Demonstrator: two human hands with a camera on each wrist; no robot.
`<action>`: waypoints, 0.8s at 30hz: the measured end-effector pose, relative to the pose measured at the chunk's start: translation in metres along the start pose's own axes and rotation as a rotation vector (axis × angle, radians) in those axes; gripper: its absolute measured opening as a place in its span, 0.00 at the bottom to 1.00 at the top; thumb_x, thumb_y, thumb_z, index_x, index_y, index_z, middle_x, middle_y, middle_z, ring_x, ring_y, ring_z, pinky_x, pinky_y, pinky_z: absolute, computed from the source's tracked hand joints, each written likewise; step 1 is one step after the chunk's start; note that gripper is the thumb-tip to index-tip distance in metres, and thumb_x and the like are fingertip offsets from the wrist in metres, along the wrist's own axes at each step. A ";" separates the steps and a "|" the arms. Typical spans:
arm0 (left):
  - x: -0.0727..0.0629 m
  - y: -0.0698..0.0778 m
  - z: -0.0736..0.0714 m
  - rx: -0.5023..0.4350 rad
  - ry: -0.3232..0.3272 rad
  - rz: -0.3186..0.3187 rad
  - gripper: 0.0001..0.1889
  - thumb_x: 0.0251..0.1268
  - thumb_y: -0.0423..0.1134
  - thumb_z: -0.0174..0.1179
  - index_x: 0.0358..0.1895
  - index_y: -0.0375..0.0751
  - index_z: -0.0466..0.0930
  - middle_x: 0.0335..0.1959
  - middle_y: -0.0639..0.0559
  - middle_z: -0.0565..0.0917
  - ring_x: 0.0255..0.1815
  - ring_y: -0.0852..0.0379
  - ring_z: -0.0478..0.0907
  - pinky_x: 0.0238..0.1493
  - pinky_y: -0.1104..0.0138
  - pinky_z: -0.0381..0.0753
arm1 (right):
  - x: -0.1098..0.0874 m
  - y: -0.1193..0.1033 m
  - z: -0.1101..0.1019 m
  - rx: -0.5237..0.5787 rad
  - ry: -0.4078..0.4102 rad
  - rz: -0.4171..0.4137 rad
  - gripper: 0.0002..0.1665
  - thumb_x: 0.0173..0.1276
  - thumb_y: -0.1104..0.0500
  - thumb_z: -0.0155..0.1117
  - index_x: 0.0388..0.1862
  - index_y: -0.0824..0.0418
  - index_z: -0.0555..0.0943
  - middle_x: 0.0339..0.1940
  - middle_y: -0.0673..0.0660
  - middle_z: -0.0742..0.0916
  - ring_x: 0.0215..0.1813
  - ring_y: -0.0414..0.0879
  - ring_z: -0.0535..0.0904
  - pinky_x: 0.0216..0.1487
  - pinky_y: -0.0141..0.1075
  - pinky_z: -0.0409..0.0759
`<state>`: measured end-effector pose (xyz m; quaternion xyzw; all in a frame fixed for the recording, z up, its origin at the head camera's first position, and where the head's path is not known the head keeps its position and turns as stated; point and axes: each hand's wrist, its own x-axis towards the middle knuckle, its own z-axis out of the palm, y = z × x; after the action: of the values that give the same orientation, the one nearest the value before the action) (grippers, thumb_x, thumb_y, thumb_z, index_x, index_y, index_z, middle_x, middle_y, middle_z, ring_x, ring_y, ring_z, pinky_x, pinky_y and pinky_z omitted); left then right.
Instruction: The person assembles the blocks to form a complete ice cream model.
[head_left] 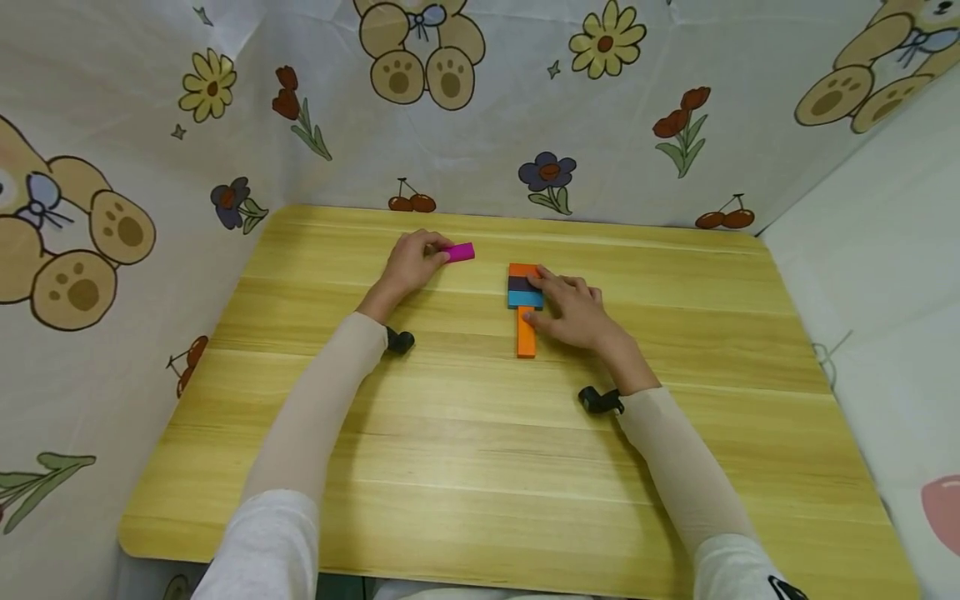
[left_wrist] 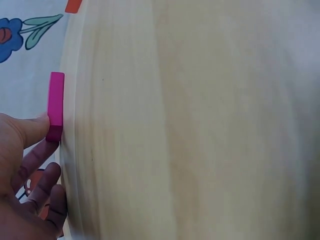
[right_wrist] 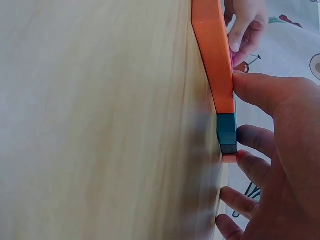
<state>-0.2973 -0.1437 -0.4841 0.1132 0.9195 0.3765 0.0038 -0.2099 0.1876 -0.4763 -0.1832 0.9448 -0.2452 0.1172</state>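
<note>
Between its thumb and fingers, my left hand (head_left: 411, 262) pinches a magenta block (head_left: 460, 252) over the far left-centre of the table; the left wrist view shows this block (left_wrist: 56, 102) with the thumb on one end. To the right lie several flat blocks joined edge to edge: an orange block (head_left: 519, 270) farthest away, then a dark one (head_left: 519, 284), then a blue one (head_left: 519, 300). A long orange block (head_left: 526, 342) runs from the blue one toward me. My right hand (head_left: 576, 315) rests on this group, its thumb on the long block and fingertips on the far blocks.
The wooden table (head_left: 480, 467) has a printed cloth (head_left: 480, 150) behind it and a white surface (head_left: 862, 233) along its right side. A black wrist camera (head_left: 402, 342) sits by my left wrist, another black camera (head_left: 598, 401) by my right.
</note>
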 end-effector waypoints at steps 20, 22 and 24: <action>0.016 0.009 0.019 -0.009 0.049 -0.012 0.14 0.81 0.43 0.64 0.62 0.51 0.90 0.64 0.47 0.88 0.59 0.45 0.79 0.68 0.50 0.68 | -0.001 -0.001 -0.001 -0.025 -0.024 0.002 0.48 0.80 0.32 0.58 0.91 0.43 0.55 0.94 0.47 0.52 0.88 0.69 0.52 0.78 0.68 0.49; 0.017 0.011 0.021 -0.011 0.048 -0.010 0.14 0.81 0.43 0.64 0.63 0.51 0.90 0.65 0.47 0.88 0.59 0.45 0.80 0.68 0.50 0.68 | -0.001 -0.002 -0.002 -0.025 -0.027 0.005 0.47 0.80 0.33 0.58 0.91 0.43 0.55 0.94 0.47 0.52 0.88 0.69 0.52 0.78 0.68 0.49; 0.019 0.013 0.023 -0.013 0.046 -0.012 0.14 0.81 0.43 0.64 0.63 0.51 0.90 0.65 0.47 0.87 0.60 0.46 0.79 0.67 0.50 0.68 | -0.001 -0.002 -0.002 -0.023 -0.028 0.006 0.47 0.81 0.33 0.58 0.91 0.43 0.55 0.94 0.47 0.52 0.88 0.69 0.52 0.78 0.68 0.49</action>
<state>-0.3108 -0.1151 -0.4903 0.0990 0.9174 0.3851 -0.0143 -0.2087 0.1875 -0.4731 -0.1850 0.9464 -0.2312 0.1291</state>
